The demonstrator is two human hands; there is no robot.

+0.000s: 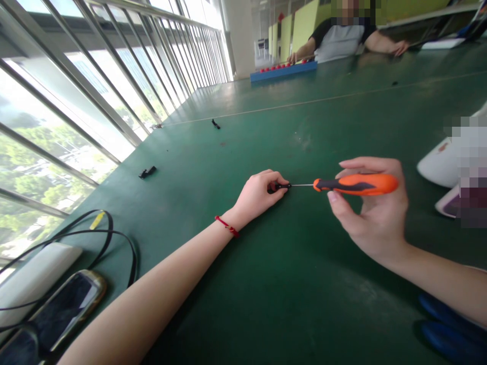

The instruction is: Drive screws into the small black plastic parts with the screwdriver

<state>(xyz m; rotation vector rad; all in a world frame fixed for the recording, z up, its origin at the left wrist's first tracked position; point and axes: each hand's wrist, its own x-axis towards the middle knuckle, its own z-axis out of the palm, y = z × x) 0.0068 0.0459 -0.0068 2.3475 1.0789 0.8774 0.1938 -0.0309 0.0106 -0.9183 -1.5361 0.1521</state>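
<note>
My left hand (262,191), with a red cord bracelet (227,226) at its wrist, pinches a small black part (280,186) just above the green table. What kind of part it is, I cannot make out; the fingers cover much of it. From the right, my right hand (380,213) holds an orange and dark grey screwdriver (361,184) by its handle, thumb below and fingers above. The screwdriver lies level, and its thin metal shaft points left, with the tip at the black part.
Small black pieces lie on the green table (228,157), one near the left edge (147,172), another farther back (216,124). A phone (64,309), a white box and black cables fill the lower left. Across the table, a person sits beside a blue rack (283,72) with red knobs.
</note>
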